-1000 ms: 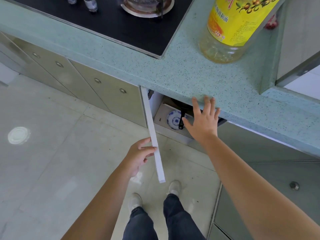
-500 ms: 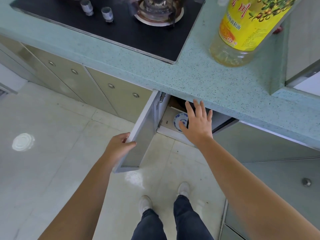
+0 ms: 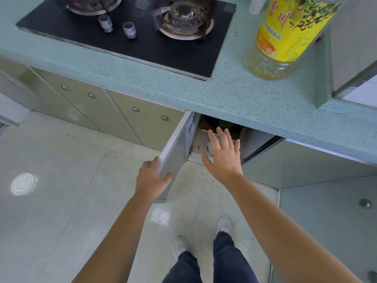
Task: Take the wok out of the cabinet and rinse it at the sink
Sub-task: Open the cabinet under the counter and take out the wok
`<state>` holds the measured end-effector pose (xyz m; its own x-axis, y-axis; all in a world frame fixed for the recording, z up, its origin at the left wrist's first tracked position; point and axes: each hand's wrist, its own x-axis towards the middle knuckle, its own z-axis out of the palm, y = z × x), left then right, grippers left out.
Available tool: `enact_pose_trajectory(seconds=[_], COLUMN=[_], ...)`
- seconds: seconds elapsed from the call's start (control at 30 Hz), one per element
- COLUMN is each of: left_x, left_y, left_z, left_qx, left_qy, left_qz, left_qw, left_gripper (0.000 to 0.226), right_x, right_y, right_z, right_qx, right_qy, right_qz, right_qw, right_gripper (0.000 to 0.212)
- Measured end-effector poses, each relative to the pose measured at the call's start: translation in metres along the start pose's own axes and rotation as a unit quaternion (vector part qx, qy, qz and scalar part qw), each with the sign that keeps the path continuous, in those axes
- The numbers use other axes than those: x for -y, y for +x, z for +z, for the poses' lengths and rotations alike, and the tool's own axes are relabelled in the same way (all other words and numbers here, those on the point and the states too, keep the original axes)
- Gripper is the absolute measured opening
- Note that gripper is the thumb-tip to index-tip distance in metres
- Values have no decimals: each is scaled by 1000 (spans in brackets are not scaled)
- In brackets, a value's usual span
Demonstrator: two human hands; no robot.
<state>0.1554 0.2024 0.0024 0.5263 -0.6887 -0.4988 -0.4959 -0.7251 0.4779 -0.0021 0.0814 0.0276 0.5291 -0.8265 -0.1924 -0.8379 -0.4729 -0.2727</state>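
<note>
The cabinet door (image 3: 175, 154) under the speckled countertop stands open, swung out toward me. My left hand (image 3: 152, 178) grips its outer edge, thumb on the inner face. My right hand (image 3: 222, 156) reaches with straight, spread fingers into the cabinet opening and holds nothing. Behind that hand lies a blue-and-white plate (image 3: 210, 144) on the shelf. A dark shape, the wok (image 3: 226, 124), sits deep in the shadow under the counter, mostly hidden.
The countertop (image 3: 234, 99) overhangs the opening. On it sit a black gas hob (image 3: 130, 31) and a large yellow oil bottle (image 3: 285, 37). A second open door (image 3: 295, 160) is at the right. My feet (image 3: 202, 235) stand on pale floor tiles.
The left hand has swung the door wider open to the left. The right hand has dropped from the counter edge to the cabinet opening. The view has pulled back.
</note>
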Motion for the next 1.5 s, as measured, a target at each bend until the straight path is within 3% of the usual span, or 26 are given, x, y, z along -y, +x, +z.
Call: enact_pose_trajectory(seconds=[0.13,0.33,0.43,0.77,1.17,1.5], left_x=[-10,-51,-74,-115,-73,-51], left_y=[-4,-8,-8,29,149,299], left_z=[5,20,31,101,236,341], left_qx=[-65,-133,-90,-91,-99,-164], left_qy=[69,79,72,71,67,71], left_qz=[72,232,219,180,185,249], left_qw=[993,960,969,977,975,952], left_gripper=[61,48,52,53,53,50], right_x=[-4,-24,-40,-111,-187,-251], right_y=[-9,-16,-15,17,97,223], right_z=[-1,-4,-2,41,195,330], right_qx=[0,5,4,67,103,-4], right_qy=[-5,-8,-1,5,-20,47], right_qz=[15,33,38,13,53,74], right_qw=[1000,999,999,998,993,996], right_gripper=[66,64,63,60,61,61])
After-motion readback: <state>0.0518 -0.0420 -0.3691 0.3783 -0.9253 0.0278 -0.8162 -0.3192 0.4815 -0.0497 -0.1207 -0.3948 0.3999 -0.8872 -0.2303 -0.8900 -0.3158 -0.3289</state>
